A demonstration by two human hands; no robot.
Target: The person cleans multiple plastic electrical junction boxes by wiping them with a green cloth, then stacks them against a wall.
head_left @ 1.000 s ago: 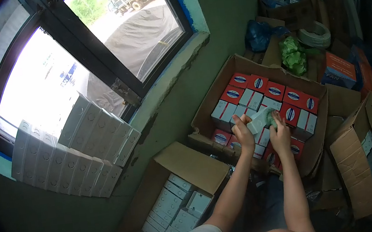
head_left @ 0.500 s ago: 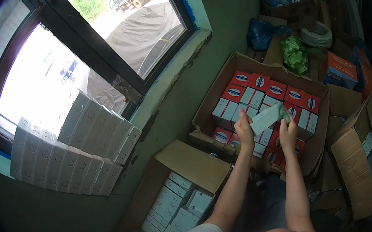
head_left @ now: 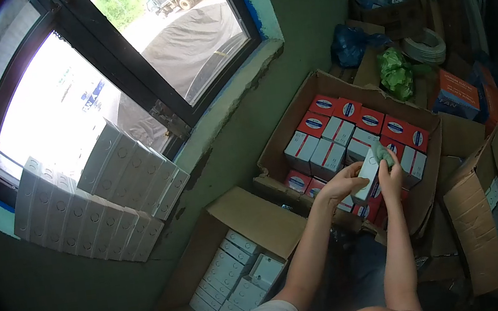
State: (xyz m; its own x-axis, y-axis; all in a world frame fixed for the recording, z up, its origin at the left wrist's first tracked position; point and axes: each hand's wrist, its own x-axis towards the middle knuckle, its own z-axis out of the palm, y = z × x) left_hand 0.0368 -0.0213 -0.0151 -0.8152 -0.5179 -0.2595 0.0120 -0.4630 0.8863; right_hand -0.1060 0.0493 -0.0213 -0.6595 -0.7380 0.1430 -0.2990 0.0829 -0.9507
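Observation:
A white plastic electrical box (head_left: 368,169) is held upright between my hands, above a carton of red and white boxes. My left hand (head_left: 346,184) grips its lower left side with the thumb across it. Closed around a pale green cloth (head_left: 380,152), my right hand (head_left: 392,175) presses it against the upper right end of the box. The open carton (head_left: 273,146) below holds small red-and-white boxes (head_left: 328,156) in rows. To the left, a second carton (head_left: 257,214) contains several similar white electrical boxes (head_left: 224,275), one with its hollow side up.
Stacks of white electrical boxes (head_left: 84,218) stand on the sill by the window (head_left: 176,58). An opened carton (head_left: 489,212) lies at the right. Behind are a green plastic bag (head_left: 395,73), a blue bag (head_left: 349,45), a cable coil (head_left: 425,47) and an orange-blue fan box (head_left: 458,93).
The white box has turned from lying nearly level to more upright and shifted slightly right. My left hand has moved right and down along it; the cloth stays at its upper end.

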